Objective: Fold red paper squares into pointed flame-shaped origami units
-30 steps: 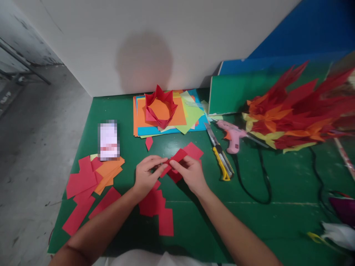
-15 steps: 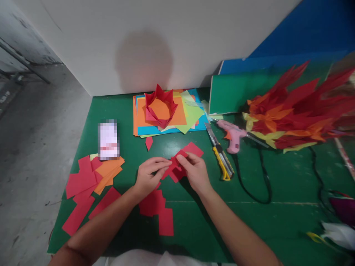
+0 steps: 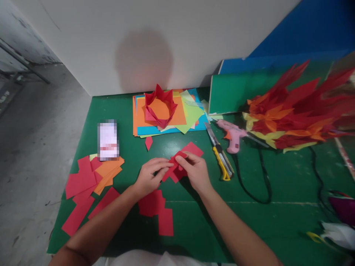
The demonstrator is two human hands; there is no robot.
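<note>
Both of my hands pinch one small piece of red paper just above the green table. My left hand grips its left end with thumb and fingers closed. My right hand holds its right side, fingers curled over the fold. A flat red paper rectangle lies on the table just beyond my right hand. More red rectangles lie under my forearms.
A stack of coloured paper sheets with a folded red paper crown sits at the back. A yellow utility knife and pink glue gun lie right. Red and orange scraps and a phone lie left. A paper flame piece is at far right.
The red paper was long and held up a second ago; it is now folded shorter and bunched between my fingertips. My right hand has shifted slightly right and up.
</note>
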